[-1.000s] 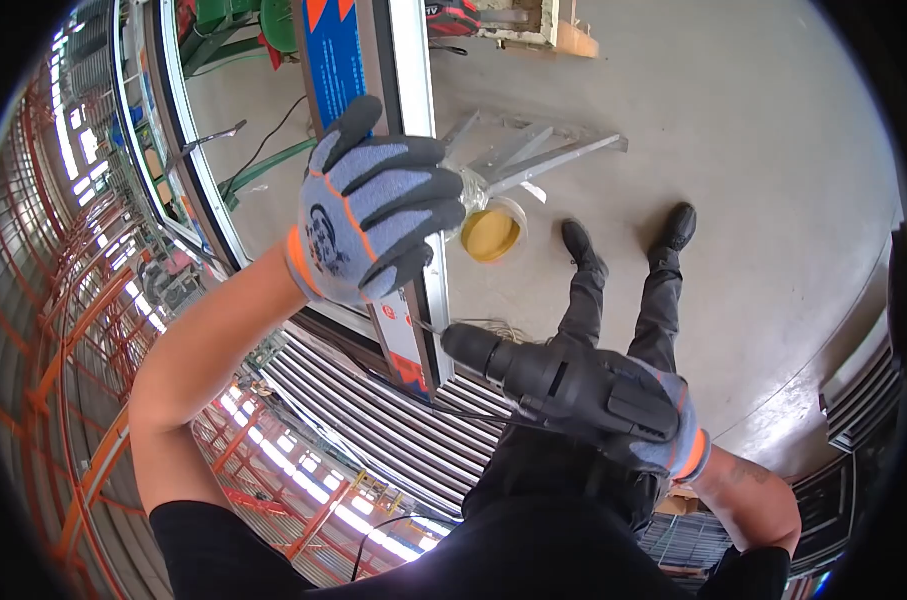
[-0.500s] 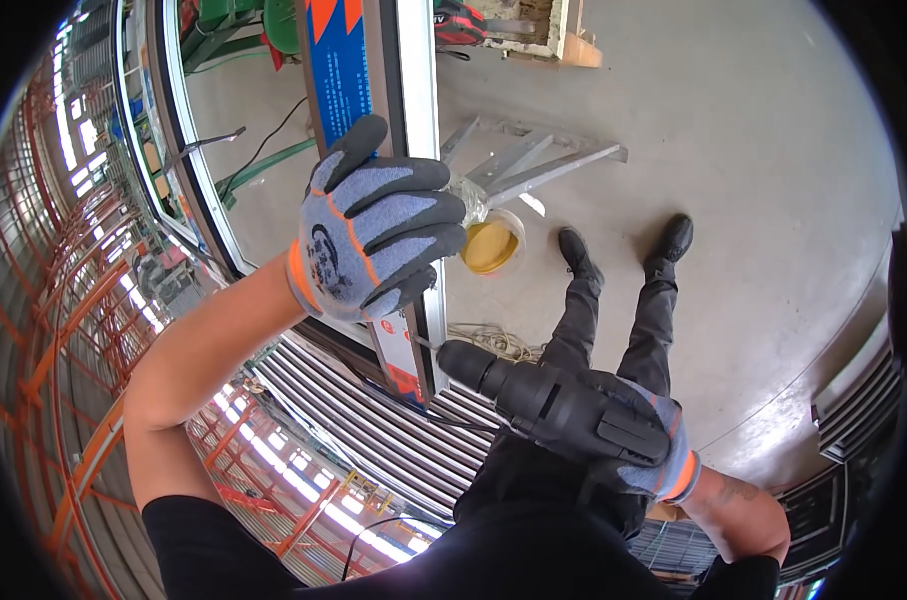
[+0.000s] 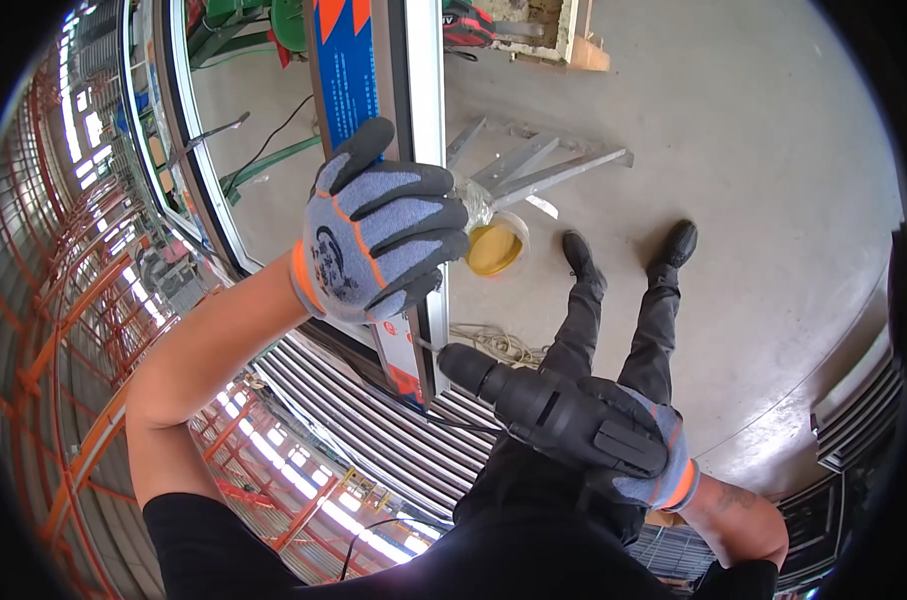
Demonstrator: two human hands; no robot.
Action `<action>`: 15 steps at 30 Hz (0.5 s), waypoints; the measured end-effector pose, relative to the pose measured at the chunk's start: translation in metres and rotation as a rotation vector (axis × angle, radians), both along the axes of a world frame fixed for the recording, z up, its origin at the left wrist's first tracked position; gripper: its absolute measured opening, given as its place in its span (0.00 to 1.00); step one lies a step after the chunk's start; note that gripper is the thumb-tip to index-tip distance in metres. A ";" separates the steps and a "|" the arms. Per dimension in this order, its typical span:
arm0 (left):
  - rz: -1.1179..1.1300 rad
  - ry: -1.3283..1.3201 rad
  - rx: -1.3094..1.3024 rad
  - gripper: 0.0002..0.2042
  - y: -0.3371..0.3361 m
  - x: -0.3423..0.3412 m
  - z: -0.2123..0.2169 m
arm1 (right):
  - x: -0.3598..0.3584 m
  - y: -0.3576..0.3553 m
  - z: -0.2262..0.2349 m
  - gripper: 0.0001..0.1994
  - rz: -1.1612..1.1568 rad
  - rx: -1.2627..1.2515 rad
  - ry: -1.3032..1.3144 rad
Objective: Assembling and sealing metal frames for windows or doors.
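Observation:
A long metal frame (image 3: 429, 90) with a blue, orange and white film strip along its face runs from the top of the view down towards me. My left hand (image 3: 378, 225), in a grey-blue and black glove, lies across it. The fingers curl over its right edge, and the thumb points up along the film. In my right hand (image 3: 638, 440), gloved alike, is a black power drill (image 3: 548, 405), gripped from behind. Its thin bit points left and meets the frame's side near the lower end. Whether the tip has gone into the metal cannot be made out.
Beyond the frame, a tub of yellow stuff (image 3: 495, 248) and a grey metal stand (image 3: 543, 165) are on the floor. Coiled cord (image 3: 493, 343) lies nearby. A red and black tool (image 3: 468, 25) sits by a wooden box (image 3: 563, 45). Stacked metal profiles (image 3: 373, 430) stretch below the frame.
The whole view has shifted slightly. Both hands and the drill keep nearly the same places against the frame.

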State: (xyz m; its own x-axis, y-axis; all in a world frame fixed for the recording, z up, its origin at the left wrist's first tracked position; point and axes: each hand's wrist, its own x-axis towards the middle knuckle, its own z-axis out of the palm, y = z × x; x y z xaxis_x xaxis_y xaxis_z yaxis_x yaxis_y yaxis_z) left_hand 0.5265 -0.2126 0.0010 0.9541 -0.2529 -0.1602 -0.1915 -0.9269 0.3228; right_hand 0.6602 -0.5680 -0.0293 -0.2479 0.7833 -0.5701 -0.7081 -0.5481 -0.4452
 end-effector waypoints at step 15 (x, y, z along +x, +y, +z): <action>0.026 -0.046 0.002 0.06 -0.003 -0.003 0.000 | 0.001 0.017 -0.012 0.39 -0.023 0.217 -0.124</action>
